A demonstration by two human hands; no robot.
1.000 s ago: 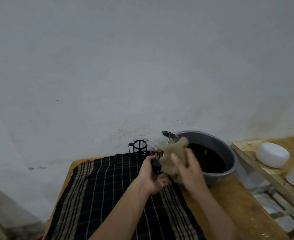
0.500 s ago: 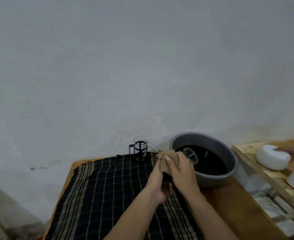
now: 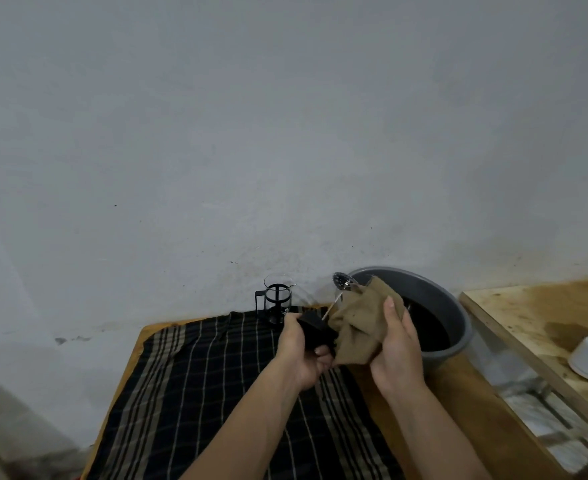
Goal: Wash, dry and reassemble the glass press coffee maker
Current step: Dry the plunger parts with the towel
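Drying step in hand. Left hand (image 3: 301, 351) is clamped on the black plunger lid (image 3: 315, 327); right hand (image 3: 394, 348), just beside, grips the tan cloth (image 3: 355, 323) around the rod. Filter disc (image 3: 344, 281) protrudes beyond the cloth. Glass carafe (image 3: 277, 301) stands farther off, left. Next: wipe the disc, then insert the plunger.

No legible text, label, brand mark, number or sign appears on any surface in view. A pale patch shows on the glass carafe (image 3: 277, 301) standing at the back edge of the desk (image 3: 459, 403), but it is too small and blurred to read.
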